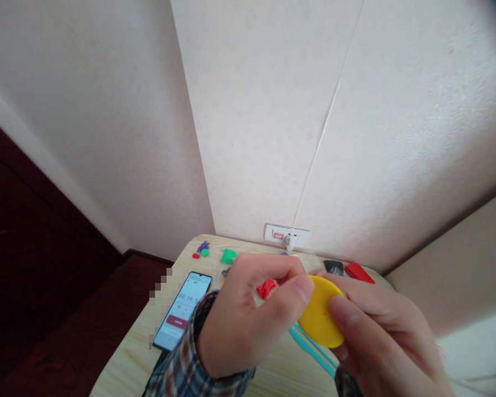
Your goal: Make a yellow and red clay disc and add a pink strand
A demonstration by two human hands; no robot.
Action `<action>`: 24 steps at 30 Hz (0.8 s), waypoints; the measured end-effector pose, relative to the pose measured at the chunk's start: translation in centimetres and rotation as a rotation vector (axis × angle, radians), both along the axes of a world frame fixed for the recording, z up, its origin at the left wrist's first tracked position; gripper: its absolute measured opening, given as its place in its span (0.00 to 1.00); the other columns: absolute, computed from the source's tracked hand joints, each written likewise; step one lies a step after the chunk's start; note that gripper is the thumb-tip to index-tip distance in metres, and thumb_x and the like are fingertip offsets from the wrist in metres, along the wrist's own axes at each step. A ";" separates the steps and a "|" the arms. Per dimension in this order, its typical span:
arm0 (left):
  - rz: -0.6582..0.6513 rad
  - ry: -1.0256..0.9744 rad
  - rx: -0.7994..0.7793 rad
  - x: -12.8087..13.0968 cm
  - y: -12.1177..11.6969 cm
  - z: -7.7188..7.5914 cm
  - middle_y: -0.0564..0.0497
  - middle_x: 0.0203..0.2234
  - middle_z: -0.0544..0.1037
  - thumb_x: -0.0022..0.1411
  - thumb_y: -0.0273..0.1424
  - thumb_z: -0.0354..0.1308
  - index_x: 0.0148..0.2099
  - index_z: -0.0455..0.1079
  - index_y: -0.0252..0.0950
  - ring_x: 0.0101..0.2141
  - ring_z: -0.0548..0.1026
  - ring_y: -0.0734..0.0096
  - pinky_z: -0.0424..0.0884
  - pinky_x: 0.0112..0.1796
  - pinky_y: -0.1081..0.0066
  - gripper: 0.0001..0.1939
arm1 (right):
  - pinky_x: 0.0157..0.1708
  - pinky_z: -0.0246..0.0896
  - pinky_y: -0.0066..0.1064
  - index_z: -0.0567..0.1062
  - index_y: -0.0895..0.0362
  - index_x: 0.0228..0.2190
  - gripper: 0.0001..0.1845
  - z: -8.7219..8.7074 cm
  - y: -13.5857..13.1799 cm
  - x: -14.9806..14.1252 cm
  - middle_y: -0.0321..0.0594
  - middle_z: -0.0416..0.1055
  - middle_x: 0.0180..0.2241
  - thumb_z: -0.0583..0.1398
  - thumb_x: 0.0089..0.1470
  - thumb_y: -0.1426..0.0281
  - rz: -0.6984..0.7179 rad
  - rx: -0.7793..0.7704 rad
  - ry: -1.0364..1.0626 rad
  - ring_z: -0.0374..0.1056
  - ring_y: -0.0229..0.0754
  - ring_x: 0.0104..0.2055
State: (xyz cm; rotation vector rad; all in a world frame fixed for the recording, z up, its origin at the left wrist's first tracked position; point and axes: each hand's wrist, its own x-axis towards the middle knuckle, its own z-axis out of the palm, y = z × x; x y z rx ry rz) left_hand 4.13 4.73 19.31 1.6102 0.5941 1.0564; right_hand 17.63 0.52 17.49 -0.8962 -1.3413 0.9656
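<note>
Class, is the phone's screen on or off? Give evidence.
On: the screen glows pale, showing digits and a dark red button.

Over a pale desk [126,355], the left hand [248,325] and the right hand [392,325] are holding a yellow disc [320,315], the fingers of each pinching one side, while a red lump [267,288] is showing through the loop of the left thumb and forefinger. Turquoise tools [316,354] are lying below the disc, and a lit phone [181,314] is resting beside the plaid left sleeve [182,361]. Near the wall [264,121], a purple piece [203,246], a green piece [228,256] and a red packet [359,272] are sitting on the desk.
</note>
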 end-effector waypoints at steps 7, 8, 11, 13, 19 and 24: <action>-0.061 -0.044 -0.035 -0.3 0.1 -0.3 0.58 0.14 0.59 0.63 0.33 0.50 0.20 0.61 0.34 0.17 0.56 0.82 0.55 0.20 0.77 0.19 | 0.15 0.49 0.25 0.73 0.56 0.18 0.21 0.2 0.1 -0.4 0.35 0.62 0.14 0.56 0.57 0.58 0.021 -0.012 0.055 0.55 0.33 0.17; -0.049 -0.059 -0.034 -0.3 0.1 -0.4 0.58 0.14 0.60 0.64 0.34 0.50 0.21 0.62 0.34 0.17 0.56 0.82 0.56 0.20 0.77 0.19 | 0.15 0.50 0.25 0.73 0.56 0.18 0.21 0.2 0.1 -0.4 0.34 0.62 0.14 0.57 0.56 0.58 0.010 -0.008 0.065 0.55 0.33 0.17; -0.018 -0.084 -0.030 -0.4 0.1 -0.4 0.57 0.14 0.60 0.64 0.34 0.50 0.22 0.64 0.34 0.17 0.57 0.82 0.56 0.20 0.78 0.18 | 0.15 0.52 0.24 0.71 0.55 0.17 0.19 -0.1 0.2 -0.2 0.33 0.62 0.13 0.58 0.55 0.59 0.030 -0.034 0.077 0.57 0.33 0.17; -0.010 -0.074 -0.036 -0.4 0.1 -0.3 0.57 0.14 0.59 0.63 0.33 0.50 0.21 0.63 0.34 0.17 0.57 0.81 0.55 0.19 0.78 0.18 | 0.14 0.50 0.25 0.71 0.55 0.17 0.19 -0.2 0.3 -0.1 0.34 0.63 0.14 0.58 0.55 0.61 0.041 -0.065 0.056 0.56 0.33 0.16; -0.027 -0.070 -0.063 -0.2 0.2 -0.3 0.58 0.13 0.58 0.62 0.33 0.51 0.21 0.59 0.34 0.17 0.57 0.82 0.54 0.19 0.77 0.18 | 0.14 0.48 0.24 0.66 0.56 0.13 0.24 -0.1 0.4 -0.1 0.33 0.59 0.12 0.57 0.55 0.58 0.026 -0.031 0.047 0.53 0.32 0.16; -0.020 -0.139 -0.126 0.0 0.2 -0.5 0.59 0.14 0.58 0.62 0.35 0.51 0.23 0.59 0.35 0.16 0.56 0.82 0.54 0.18 0.78 0.16 | 0.15 0.50 0.23 0.68 0.56 0.14 0.21 -0.1 0.5 0.0 0.32 0.58 0.13 0.58 0.55 0.60 0.041 -0.009 -0.010 0.54 0.32 0.17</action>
